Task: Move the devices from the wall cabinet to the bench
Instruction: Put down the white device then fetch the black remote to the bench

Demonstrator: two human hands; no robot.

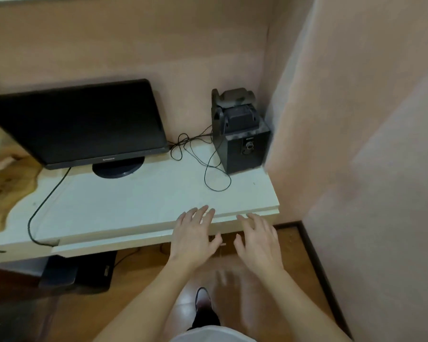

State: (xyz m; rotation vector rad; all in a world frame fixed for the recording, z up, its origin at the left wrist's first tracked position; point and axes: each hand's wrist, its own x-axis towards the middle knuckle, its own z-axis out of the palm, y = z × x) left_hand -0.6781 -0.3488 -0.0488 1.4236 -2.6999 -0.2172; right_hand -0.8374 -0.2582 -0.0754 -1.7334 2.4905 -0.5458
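Observation:
A black flat monitor [77, 124] stands on its round base at the back left of the white bench [139, 201]. At the back right corner a black speaker box [242, 150] sits against the wall, with two smaller dusty black speakers [235, 107] stacked on top of it. My left hand [195, 235] and my right hand [257, 240] hover side by side over the bench's front edge, fingers spread, holding nothing. No wall cabinet is visible.
Thin black cables [203, 159] loop between the monitor and the speaker box. A thicker black cable [42, 206] runs from the monitor over the front edge. A black box [79, 270] lies on the wooden floor under the bench. A pink wall [356, 144] closes the right side.

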